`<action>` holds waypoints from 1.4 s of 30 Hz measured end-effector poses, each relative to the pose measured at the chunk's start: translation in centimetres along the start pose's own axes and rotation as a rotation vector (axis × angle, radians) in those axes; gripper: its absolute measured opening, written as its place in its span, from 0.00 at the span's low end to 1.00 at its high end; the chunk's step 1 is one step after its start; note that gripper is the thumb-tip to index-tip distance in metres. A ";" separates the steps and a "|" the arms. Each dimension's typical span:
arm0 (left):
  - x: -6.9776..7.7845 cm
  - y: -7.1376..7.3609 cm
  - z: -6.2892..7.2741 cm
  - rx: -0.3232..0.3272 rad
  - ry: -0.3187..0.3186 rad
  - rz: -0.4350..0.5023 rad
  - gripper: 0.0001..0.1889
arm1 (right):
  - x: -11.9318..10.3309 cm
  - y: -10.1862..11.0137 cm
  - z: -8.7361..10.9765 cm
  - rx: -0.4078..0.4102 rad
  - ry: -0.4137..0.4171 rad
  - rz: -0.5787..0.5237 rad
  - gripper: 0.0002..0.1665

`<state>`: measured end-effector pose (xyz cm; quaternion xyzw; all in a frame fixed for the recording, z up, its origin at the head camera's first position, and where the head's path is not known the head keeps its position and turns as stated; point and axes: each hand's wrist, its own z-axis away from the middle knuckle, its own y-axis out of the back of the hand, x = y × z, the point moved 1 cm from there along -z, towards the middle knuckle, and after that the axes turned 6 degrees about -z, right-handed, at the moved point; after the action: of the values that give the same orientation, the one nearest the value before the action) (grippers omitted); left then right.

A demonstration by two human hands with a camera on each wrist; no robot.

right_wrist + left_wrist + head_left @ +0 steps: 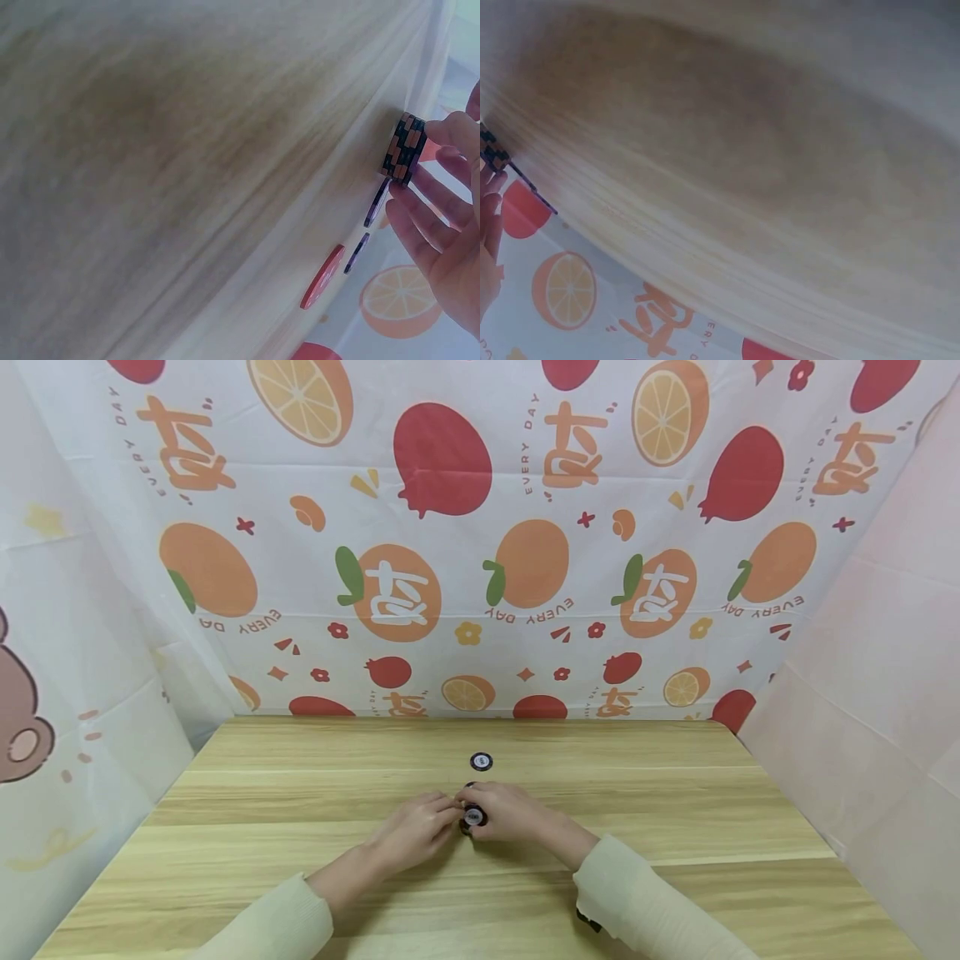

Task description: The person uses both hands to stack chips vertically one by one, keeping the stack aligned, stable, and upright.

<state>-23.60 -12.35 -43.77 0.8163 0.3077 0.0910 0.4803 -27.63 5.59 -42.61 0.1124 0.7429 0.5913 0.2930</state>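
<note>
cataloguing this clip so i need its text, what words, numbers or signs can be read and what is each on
"EVERY DAY": repeated on the fruit-print cloth, some of it upside down
"财", as the stylised character seems to read: repeated on the same cloth
Top chip of the stack: number too small to read surely
Lone far chip: centre marking too small to read
Red chip, right wrist view: no text readable

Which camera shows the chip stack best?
The right wrist view: it shows the chip stack side-on, its layered edges clear. The head view shows mainly its top face; the left wrist view catches only part, at the frame's edge.
</note>
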 end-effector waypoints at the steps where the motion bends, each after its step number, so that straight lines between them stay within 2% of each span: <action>1: 0.0 0.0 0.0 -0.008 -0.013 0.006 0.11 | 0.0 0.0 0.0 0.002 0.000 -0.001 0.23; 6: 0.2 0.0 0.3 -0.047 -0.071 0.026 0.15 | 0.0 0.0 0.1 -0.009 -0.026 -0.009 0.26; 10: 0.2 -0.1 0.4 -0.097 -0.081 0.035 0.17 | 0.0 0.0 0.2 -0.030 -0.045 -0.017 0.27; 16: 0.3 -0.2 0.5 -0.162 -0.080 0.058 0.19 | -0.1 -0.1 0.3 -0.040 -0.016 -0.011 0.26; 27: 0.3 -0.2 0.4 -0.162 -0.072 0.089 0.19 | 0.0 -0.2 0.2 -0.053 -0.068 -0.043 0.23; 42: 0.3 -0.3 0.4 -0.185 -0.047 0.110 0.18 | 0.3 -0.3 0.1 -0.070 -0.076 -0.076 0.24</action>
<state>-23.27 -12.33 -44.27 0.7862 0.2413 0.1263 0.5547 -27.79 5.75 -43.01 0.0963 0.7137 0.6007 0.3472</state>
